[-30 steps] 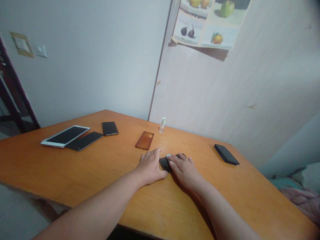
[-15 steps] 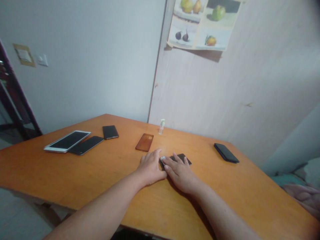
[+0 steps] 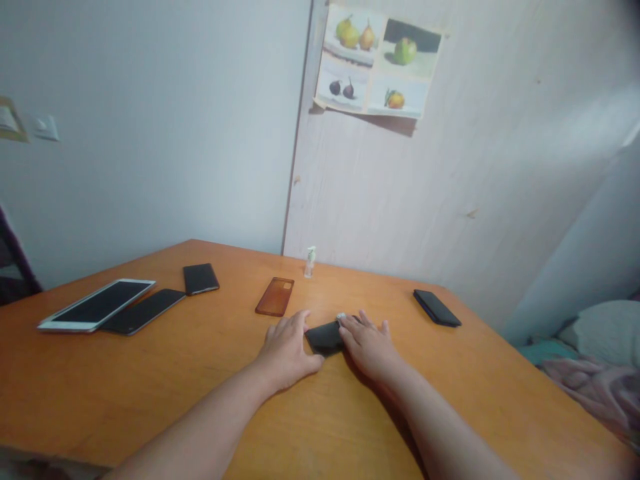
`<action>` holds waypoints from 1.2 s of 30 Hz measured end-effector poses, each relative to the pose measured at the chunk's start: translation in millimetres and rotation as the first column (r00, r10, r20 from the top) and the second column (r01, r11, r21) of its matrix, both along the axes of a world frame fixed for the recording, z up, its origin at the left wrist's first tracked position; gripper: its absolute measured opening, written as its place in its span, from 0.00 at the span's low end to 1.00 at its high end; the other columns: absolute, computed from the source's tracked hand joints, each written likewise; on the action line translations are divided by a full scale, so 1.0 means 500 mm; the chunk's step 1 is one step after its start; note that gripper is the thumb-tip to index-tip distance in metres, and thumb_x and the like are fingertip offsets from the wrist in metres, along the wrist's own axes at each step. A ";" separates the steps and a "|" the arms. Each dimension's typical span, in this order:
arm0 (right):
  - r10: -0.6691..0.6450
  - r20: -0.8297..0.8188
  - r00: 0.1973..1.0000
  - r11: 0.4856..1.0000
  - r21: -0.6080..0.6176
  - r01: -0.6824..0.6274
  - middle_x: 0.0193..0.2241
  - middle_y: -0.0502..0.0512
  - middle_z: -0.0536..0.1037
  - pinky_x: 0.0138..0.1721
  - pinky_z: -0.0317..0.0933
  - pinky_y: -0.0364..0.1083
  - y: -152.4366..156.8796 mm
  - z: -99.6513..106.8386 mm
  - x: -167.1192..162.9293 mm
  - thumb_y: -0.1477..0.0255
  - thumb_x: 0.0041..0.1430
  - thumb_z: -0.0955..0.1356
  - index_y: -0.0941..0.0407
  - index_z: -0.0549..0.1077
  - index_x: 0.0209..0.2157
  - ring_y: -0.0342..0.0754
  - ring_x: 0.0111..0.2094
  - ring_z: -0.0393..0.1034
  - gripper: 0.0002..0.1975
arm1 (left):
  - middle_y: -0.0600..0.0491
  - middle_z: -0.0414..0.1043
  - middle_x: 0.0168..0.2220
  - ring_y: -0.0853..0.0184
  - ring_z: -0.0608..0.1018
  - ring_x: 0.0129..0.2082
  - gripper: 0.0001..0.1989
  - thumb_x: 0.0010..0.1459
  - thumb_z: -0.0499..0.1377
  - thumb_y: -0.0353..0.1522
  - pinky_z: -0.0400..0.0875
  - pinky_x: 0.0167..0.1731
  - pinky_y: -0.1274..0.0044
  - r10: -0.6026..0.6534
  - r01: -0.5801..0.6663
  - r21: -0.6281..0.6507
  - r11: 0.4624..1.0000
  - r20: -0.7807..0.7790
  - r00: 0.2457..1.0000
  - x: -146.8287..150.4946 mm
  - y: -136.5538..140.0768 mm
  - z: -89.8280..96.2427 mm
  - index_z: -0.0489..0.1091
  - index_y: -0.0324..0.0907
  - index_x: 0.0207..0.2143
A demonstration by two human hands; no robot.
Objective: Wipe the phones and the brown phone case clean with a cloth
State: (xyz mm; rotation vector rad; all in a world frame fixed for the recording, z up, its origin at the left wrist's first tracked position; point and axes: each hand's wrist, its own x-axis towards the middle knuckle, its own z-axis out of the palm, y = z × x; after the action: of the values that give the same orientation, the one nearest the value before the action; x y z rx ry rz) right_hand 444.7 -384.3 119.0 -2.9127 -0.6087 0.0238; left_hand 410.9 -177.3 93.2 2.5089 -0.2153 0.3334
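Note:
A black smartphone (image 3: 325, 339) lies flat on the wooden table in front of me, its dark glossy face up. My left hand (image 3: 287, 352) braces its left end, thumb at the near edge and fingers at the far edge. Over the phone's right part rests my right hand (image 3: 369, 343), fingers laid forward. A bit of white tissue or cloth (image 3: 341, 316) shows at its fingertips, pressed on the phone; most of it is hidden under the hand. Beyond my hands lie a brown translucent phone case (image 3: 275, 297) and a small clear pump bottle (image 3: 310, 262), which stands upright.
On the left of the table (image 3: 200, 373) are a white tablet (image 3: 100, 305), a dark phone (image 3: 145, 312) against it, and a smaller black device (image 3: 201, 278). A black wallet-like case (image 3: 437, 307) lies at the right. Walls stand behind; bedding (image 3: 595, 380) is at far right.
My right hand has slid from the phone's left end towards its right, taking the white tissue along and baring the left part. My left hand stays at the left end. The view has shifted.

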 end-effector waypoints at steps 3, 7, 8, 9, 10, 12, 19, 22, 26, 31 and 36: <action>-0.181 0.030 0.983 0.982 -0.052 0.182 0.66 0.53 0.58 0.58 0.28 0.78 -0.009 0.007 0.011 0.60 0.70 0.51 0.49 0.58 0.65 0.62 0.69 0.38 0.26 | 0.46 0.71 0.52 0.53 0.70 0.54 0.42 0.44 0.63 0.42 0.61 0.53 0.65 0.002 -0.002 0.001 1.000 0.001 1.000 0.000 -0.001 0.001 0.54 0.43 0.61; -0.063 0.040 0.997 0.997 -0.033 0.065 0.66 0.53 0.58 0.60 0.28 0.75 0.001 0.015 -0.016 0.60 0.69 0.52 0.50 0.58 0.65 0.61 0.69 0.38 0.26 | 0.46 0.71 0.52 0.53 0.70 0.54 0.41 0.44 0.63 0.42 0.61 0.52 0.65 0.006 -0.006 0.012 1.000 0.006 1.000 0.001 -0.002 0.000 0.55 0.43 0.60; 0.031 0.020 0.999 0.999 -0.009 -0.030 0.66 0.52 0.58 0.61 0.29 0.74 0.008 0.017 -0.028 0.59 0.70 0.52 0.48 0.57 0.65 0.59 0.69 0.39 0.26 | 0.46 0.71 0.51 0.53 0.70 0.54 0.41 0.44 0.63 0.42 0.61 0.52 0.65 0.006 -0.006 0.014 1.000 0.010 1.000 0.001 -0.002 -0.001 0.55 0.43 0.60; 0.128 -0.005 0.992 0.992 0.018 -0.128 0.66 0.51 0.57 0.62 0.30 0.72 0.015 0.019 -0.039 0.59 0.70 0.51 0.47 0.57 0.65 0.57 0.69 0.40 0.26 | 0.45 0.71 0.51 0.53 0.70 0.54 0.40 0.45 0.62 0.43 0.61 0.52 0.65 0.006 -0.006 0.013 1.000 0.017 1.000 0.001 -0.002 -0.003 0.55 0.43 0.60; 0.205 -0.030 0.978 0.978 0.040 -0.204 0.66 0.49 0.57 0.63 0.30 0.71 0.020 0.021 -0.046 0.58 0.70 0.51 0.45 0.56 0.65 0.56 0.69 0.40 0.26 | 0.45 0.71 0.51 0.52 0.70 0.54 0.40 0.46 0.62 0.43 0.61 0.52 0.65 0.003 -0.003 0.012 1.000 0.023 1.000 0.001 -0.002 -0.004 0.55 0.43 0.60; 0.228 -0.059 0.972 0.973 0.045 -0.225 0.66 0.49 0.57 0.63 0.30 0.72 0.023 0.023 -0.048 0.58 0.70 0.50 0.44 0.56 0.65 0.56 0.69 0.40 0.26 | 0.45 0.71 0.52 0.52 0.70 0.54 0.40 0.46 0.62 0.43 0.61 0.53 0.65 -0.002 0.002 0.008 1.000 0.030 1.000 0.001 -0.001 -0.006 0.55 0.43 0.60; -0.028 -0.016 0.999 0.999 -0.027 0.027 0.66 0.53 0.57 0.61 0.28 0.74 0.000 0.026 -0.032 0.60 0.70 0.52 0.49 0.58 0.65 0.61 0.69 0.38 0.26 | 0.45 0.71 0.52 0.52 0.69 0.55 0.43 0.45 0.64 0.43 0.60 0.54 0.64 -0.001 0.001 -0.001 1.000 0.000 1.000 -0.002 -0.001 0.000 0.53 0.43 0.61; 0.214 -0.094 0.972 0.977 0.045 -0.210 0.66 0.50 0.57 0.63 0.30 0.70 0.010 0.034 -0.058 0.58 0.70 0.52 0.46 0.56 0.66 0.57 0.69 0.39 0.26 | 0.45 0.71 0.52 0.52 0.69 0.55 0.43 0.45 0.63 0.45 0.61 0.53 0.64 -0.008 0.008 0.006 1.000 0.004 1.000 -0.002 0.000 0.000 0.53 0.43 0.61; 0.115 -0.079 0.990 0.993 -0.005 -0.116 0.66 0.51 0.58 0.62 0.29 0.74 -0.001 0.037 -0.053 0.59 0.69 0.52 0.47 0.59 0.64 0.60 0.69 0.39 0.26 | 0.45 0.70 0.53 0.52 0.69 0.55 0.42 0.46 0.64 0.45 0.61 0.54 0.64 -0.010 0.010 0.015 1.000 -0.001 1.000 -0.002 0.000 0.001 0.53 0.43 0.62; -0.095 -0.015 0.995 0.991 -0.101 0.093 0.65 0.56 0.59 0.60 0.28 0.76 -0.025 0.041 -0.039 0.62 0.69 0.54 0.51 0.62 0.63 0.63 0.68 0.43 0.25 | 0.45 0.70 0.54 0.51 0.68 0.57 0.42 0.45 0.64 0.44 0.60 0.55 0.64 -0.010 0.010 0.018 1.000 -0.011 1.000 -0.002 -0.001 0.005 0.54 0.44 0.61; 0.236 -0.172 0.956 0.972 0.032 -0.234 0.65 0.52 0.59 0.65 0.32 0.67 -0.018 0.064 -0.074 0.59 0.68 0.55 0.46 0.61 0.63 0.56 0.68 0.45 0.25 | 0.46 0.70 0.53 0.51 0.69 0.55 0.34 0.46 0.63 0.42 0.63 0.51 0.64 -0.030 0.030 0.050 0.998 -0.012 0.999 -0.005 -0.002 0.011 0.61 0.45 0.56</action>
State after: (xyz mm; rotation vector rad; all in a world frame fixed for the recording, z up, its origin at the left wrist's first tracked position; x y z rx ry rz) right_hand 407.9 -393.4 150.7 -2.7692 -0.9154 0.3009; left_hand 408.6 -178.1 98.6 2.5537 -0.2595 0.3055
